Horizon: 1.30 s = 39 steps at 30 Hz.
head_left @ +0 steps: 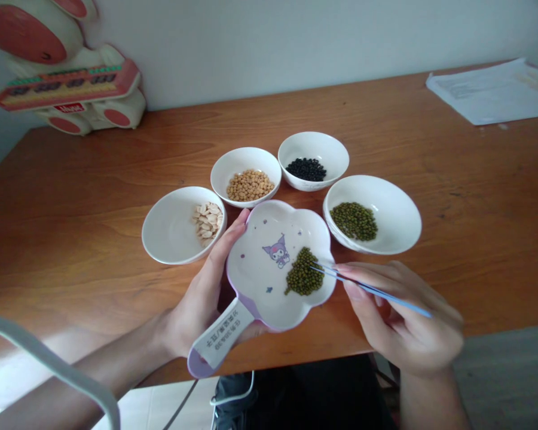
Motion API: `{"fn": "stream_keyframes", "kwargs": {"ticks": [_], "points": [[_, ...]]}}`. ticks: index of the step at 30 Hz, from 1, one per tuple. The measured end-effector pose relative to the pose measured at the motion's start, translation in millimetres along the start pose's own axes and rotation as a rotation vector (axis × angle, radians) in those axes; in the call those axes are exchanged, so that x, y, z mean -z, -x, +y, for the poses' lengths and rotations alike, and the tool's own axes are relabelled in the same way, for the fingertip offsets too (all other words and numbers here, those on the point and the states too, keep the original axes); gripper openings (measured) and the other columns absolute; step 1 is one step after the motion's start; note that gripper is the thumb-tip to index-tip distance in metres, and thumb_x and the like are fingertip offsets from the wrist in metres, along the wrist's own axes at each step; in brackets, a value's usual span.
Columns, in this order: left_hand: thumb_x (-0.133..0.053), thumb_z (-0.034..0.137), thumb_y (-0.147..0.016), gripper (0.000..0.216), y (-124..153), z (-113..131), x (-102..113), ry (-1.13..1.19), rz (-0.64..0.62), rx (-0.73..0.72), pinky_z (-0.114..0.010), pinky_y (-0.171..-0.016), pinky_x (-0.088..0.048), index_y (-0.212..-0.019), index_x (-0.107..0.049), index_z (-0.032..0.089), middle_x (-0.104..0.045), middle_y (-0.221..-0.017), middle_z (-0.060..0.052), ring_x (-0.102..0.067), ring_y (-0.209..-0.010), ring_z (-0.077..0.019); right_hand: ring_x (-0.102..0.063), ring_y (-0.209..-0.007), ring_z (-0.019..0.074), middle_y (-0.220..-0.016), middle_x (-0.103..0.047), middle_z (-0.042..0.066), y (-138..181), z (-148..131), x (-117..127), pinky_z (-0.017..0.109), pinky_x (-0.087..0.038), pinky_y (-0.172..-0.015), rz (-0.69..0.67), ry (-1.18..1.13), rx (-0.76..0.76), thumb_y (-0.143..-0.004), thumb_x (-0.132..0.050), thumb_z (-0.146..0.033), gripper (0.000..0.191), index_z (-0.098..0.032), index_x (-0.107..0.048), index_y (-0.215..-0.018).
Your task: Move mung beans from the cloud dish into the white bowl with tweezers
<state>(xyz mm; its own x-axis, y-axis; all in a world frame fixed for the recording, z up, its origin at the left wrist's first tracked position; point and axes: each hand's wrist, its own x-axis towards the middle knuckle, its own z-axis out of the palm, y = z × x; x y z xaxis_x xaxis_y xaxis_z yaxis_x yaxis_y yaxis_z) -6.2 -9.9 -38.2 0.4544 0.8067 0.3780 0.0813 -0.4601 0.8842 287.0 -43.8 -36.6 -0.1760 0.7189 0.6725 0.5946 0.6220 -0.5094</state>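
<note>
My left hand (202,294) grips a white, flower-shaped dish (262,298) with a purple rim, a labelled handle and a cartoon figure inside. Green mung beans (302,276) are heaped in the dish's right half. Blue tweezers (376,292) are pinched in my right hand (406,316), their tips down at the mung beans; whether a bean is between them is too small to tell. Just beyond the dish's right side stands a white bowl (399,215) holding more mung beans (354,221).
Behind the dish stand white bowls with pale flat seeds (208,221), yellow soybeans (250,185) and black beans (306,169). A toy animal with a keyboard (72,89) is at the back left. Papers (497,91) lie at the back right. A grey curved tube (49,361) crosses the lower left.
</note>
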Motion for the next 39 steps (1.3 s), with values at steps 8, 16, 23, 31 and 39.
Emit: {"fn": "stream_keyframes", "kwargs": {"ticks": [8,16,23,31,39], "points": [[-0.106,0.041,-0.073,0.134,-1.2,1.1,2.6,-0.032,-0.013,-0.009,-0.07,-0.143,-0.008,-0.178,-0.023,0.033,-0.018,-0.188,-0.006,-0.01,-0.173,-0.049,-0.08,-0.087,0.0172,-0.106,-0.085,0.004,-3.4,-1.3,-1.6,0.029,-0.065,-0.079,-0.011,0.026,-0.021,-0.088,-0.077,0.004,0.04,-0.018,-0.076,-0.122],[-0.107,0.046,-0.07,0.133,0.0,-2.4,0.7,0.011,0.014,-0.003,-0.07,-0.144,-0.007,-0.177,-0.028,0.034,-0.02,-0.188,-0.005,-0.011,-0.173,-0.0488,-0.081,-0.086,0.0186,-0.11,-0.086,0.005,-5.2,-3.0,-1.7,0.031,-0.066,-0.077,-0.036,0.021,-0.017,-0.089,-0.077,0.002,0.044,-0.021,-0.075,-0.126],[-0.107,0.047,-0.071,0.133,-0.6,-2.4,-0.3,0.007,0.011,0.004,-0.071,-0.143,-0.007,-0.177,-0.027,0.035,-0.02,-0.188,-0.005,-0.013,-0.173,-0.0482,-0.08,-0.082,0.0181,-0.111,-0.086,0.004,-3.5,-2.2,-3.1,0.032,-0.065,-0.072,-0.056,0.006,-0.024,-0.09,-0.076,0.003,0.048,-0.023,-0.075,-0.13],[-0.107,0.04,-0.071,0.135,-1.1,-1.7,2.8,-0.016,-0.012,-0.019,-0.067,-0.144,-0.011,-0.178,-0.025,0.032,-0.018,-0.188,-0.007,-0.014,-0.173,-0.0466,-0.08,-0.081,0.0179,-0.114,-0.087,0.005,-3.1,-2.8,-2.3,0.032,-0.064,-0.07,-0.053,-0.027,-0.021,-0.087,-0.076,0.006,0.053,-0.022,-0.076,-0.132],[-0.106,0.043,-0.073,0.133,-0.9,0.0,1.5,-0.044,-0.01,-0.008,-0.073,-0.141,-0.01,-0.178,-0.024,0.032,-0.017,-0.188,-0.01,-0.013,-0.172,-0.0495,-0.08,-0.081,0.0173,-0.112,-0.087,0.006,-3.8,-3.1,-0.9,0.031,-0.064,-0.07,-0.041,-0.017,0.002,-0.086,-0.076,0.007,0.049,-0.019,-0.076,-0.128]]}}
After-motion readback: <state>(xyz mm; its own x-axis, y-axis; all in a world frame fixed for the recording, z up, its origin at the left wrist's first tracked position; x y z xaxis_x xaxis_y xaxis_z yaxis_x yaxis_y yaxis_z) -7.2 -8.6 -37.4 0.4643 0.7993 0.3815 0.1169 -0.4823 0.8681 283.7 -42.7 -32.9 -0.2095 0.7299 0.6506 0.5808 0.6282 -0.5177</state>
